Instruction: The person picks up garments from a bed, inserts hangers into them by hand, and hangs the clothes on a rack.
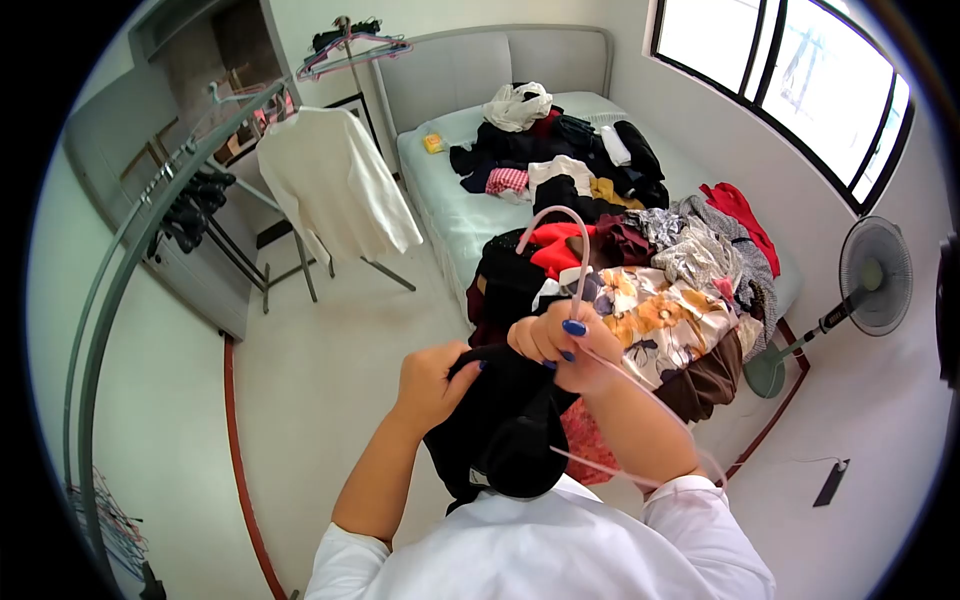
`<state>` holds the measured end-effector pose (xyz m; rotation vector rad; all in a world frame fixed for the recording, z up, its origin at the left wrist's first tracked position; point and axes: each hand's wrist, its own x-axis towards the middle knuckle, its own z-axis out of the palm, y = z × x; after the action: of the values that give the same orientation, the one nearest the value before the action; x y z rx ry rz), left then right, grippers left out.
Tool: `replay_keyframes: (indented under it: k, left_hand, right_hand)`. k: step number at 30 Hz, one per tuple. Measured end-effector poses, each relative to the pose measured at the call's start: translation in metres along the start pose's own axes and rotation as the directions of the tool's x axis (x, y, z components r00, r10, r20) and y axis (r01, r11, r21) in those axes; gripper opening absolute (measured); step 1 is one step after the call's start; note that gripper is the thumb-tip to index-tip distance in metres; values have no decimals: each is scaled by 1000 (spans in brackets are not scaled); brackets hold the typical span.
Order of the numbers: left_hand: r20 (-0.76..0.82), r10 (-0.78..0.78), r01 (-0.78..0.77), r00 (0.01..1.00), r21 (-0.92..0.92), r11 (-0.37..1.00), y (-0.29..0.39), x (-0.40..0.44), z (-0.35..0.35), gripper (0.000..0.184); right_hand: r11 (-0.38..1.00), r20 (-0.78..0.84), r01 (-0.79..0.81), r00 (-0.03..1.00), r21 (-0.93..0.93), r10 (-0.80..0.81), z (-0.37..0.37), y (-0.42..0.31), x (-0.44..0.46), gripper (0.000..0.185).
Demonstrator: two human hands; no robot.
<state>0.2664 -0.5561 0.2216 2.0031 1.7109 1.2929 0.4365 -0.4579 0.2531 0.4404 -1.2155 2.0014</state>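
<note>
My left hand [432, 388] is closed on the edge of a black garment [497, 412], its thumb lying over the cloth. The garment hangs down in front of my chest, and its exact kind is unclear. My right hand [568, 345] grips a pale pink clothes hanger [656, 402] near the neck. The hanger's hook points up and away from me, and its body slants past my right forearm. The fingers of my right hand also meet the top edge of the black cloth. A white sleeve shows on each arm.
A bed [440, 190] bears a large heap of clothes [660, 310] at its near end. At left stand a metal clothes rack [125, 235] and a hanging cream top [335, 180]. A standing fan [873, 277] is by the right wall, under a window [800, 80].
</note>
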Motion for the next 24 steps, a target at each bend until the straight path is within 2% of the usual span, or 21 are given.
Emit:
replay_keyframes:
  k: [1,3,4,5,7,9,10,11,13,15,16,17,18,19,21,23,24]
  left_hand:
    - [4,12,-13,1000,12,1000,2,12,3,12]
    - [-103,-16,27,995,106,994,7,35,4,12]
    - [-134,-52,65,990,90,994,11,45,3,17]
    - [-128,-46,59,991,97,993,10,55,1,17]
    - [-303,-92,170,948,241,955,6,72,-4,20]
    - [-325,-200,301,924,296,907,2,88,-8,22]
    - [-299,-302,389,905,294,873,6,97,-8,21]
    - [-297,-307,394,904,299,869,3,103,-3,21]
    - [-281,-224,301,933,269,915,-5,115,12,21]
    - [-176,-248,293,953,306,906,-6,124,27,19]
    - [-133,-284,312,949,299,902,-3,127,33,19]
    - [-89,-318,330,944,290,898,0,131,38,19]
    - [-76,-309,318,948,291,902,2,135,41,19]
    - [-78,-291,301,954,257,918,2,138,43,19]
    - [-74,-268,277,961,216,936,5,145,44,19]
    - [-93,-195,209,976,185,960,6,155,37,18]
    - [-75,-212,221,974,150,964,6,160,33,18]
  right_hand:
    - [999,24,-16,1000,47,15,-21,-6,3,24]
    - [998,-48,-32,998,-56,30,-51,-37,1,41]
    - [938,-189,-142,978,-315,85,-71,-58,-8,50]
    - [803,-338,-277,936,-528,100,-97,-81,-23,59]
    - [769,-575,-371,818,-521,4,-169,-108,-72,55]
    - [873,-808,-345,583,-345,-88,-222,-127,-129,40]
    - [826,-822,-374,542,-422,-174,-227,-127,-142,37]
    - [772,-828,-408,497,-487,-259,-231,-123,-154,35]
    - [677,-797,-530,587,-511,-142,-227,-99,-159,29]
    - [602,-704,-555,710,-574,-17,-179,-58,-126,31]
    - [429,-654,-606,755,-670,46,-152,-49,-105,40]
    - [351,-581,-541,814,-765,-13,-133,-34,-92,52]
    - [198,-489,-471,871,-860,-52,-123,-22,-81,56]
    - [133,-444,-433,893,-892,-69,-118,-11,-70,53]
    - [113,-435,-420,870,-900,-234,-128,2,-60,38]
    - [391,-718,-626,680,-675,-150,-137,-23,-52,24]
    - [353,-658,-564,703,-747,-269,-149,-36,-49,18]
